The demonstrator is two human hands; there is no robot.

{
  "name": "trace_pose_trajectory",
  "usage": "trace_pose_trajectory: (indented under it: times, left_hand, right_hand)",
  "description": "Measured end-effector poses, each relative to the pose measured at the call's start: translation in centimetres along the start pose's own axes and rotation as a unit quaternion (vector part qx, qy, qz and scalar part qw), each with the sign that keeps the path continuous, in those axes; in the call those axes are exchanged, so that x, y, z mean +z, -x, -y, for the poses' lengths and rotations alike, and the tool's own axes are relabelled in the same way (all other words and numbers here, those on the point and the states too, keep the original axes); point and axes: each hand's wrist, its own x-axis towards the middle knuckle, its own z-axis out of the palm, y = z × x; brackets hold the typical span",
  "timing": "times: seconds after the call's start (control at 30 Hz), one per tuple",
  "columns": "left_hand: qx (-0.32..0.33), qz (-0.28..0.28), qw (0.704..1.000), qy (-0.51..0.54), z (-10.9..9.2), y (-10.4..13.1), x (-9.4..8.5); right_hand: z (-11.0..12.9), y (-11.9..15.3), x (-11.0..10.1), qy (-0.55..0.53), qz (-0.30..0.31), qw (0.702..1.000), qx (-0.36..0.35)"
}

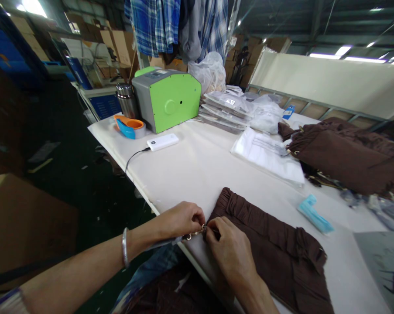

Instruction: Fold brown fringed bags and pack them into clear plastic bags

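At the table's near edge, left hand (180,220) and right hand (227,248) meet, fingertips pinched together on a small metal clasp (197,233) at the brown garment (268,248) corner. Garment lies flat just right of the pinch; blue packet (314,213) farther right.

Clasp (197,232) too small; garment (275,257) cropped.

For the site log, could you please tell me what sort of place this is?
Probably a garment packing workshop or warehouse: folded brown fabric garments are piled on the long white table, flat clear plastic packets are stacked beside a green and grey machine, and brown cardboard cartons stand behind.
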Motion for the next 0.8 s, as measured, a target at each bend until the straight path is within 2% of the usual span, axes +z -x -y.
trace_pose_trajectory:
  times: [0.17,0.4,0.53,0.63,0.7,0.73,0.8]
  left_hand:
    - [0.002,-0.035,0.998,-0.061,-0.2,-0.4,0.4]
    - [0.052,-0.073,0.985,-0.147,-0.7,-0.1,0.7]
    - [0.057,-0.081,0.982,-0.164,-0.8,0.5,0.6]
    - [0.040,-0.116,0.978,-0.167,-0.6,0.8,0.2]
    - [0.026,-0.143,0.981,-0.125,-0.6,1.0,-0.3]
    - [0.022,-0.143,0.987,-0.072,-0.7,1.0,-0.5]
    - [0.018,-0.119,0.988,0.101,-0.9,1.1,-0.7]
  right_hand:
    - [-0.1,0.0,0.0,-0.008,0.002,1.000,-0.002]
    - [0.0,-0.1,-0.1,-0.017,0.009,1.000,0.005]
    - [0.0,-0.2,-0.6,-0.054,0.015,0.998,0.010]
    - [-0.2,-0.5,-1.2,-0.105,0.031,0.994,0.013]
    - [-0.3,-0.6,-1.6,-0.143,0.043,0.989,0.019]
    - [-0.3,-0.6,-1.7,-0.160,0.046,0.986,0.023]
    - [-0.3,-0.5,-1.8,-0.187,0.048,0.981,0.027]
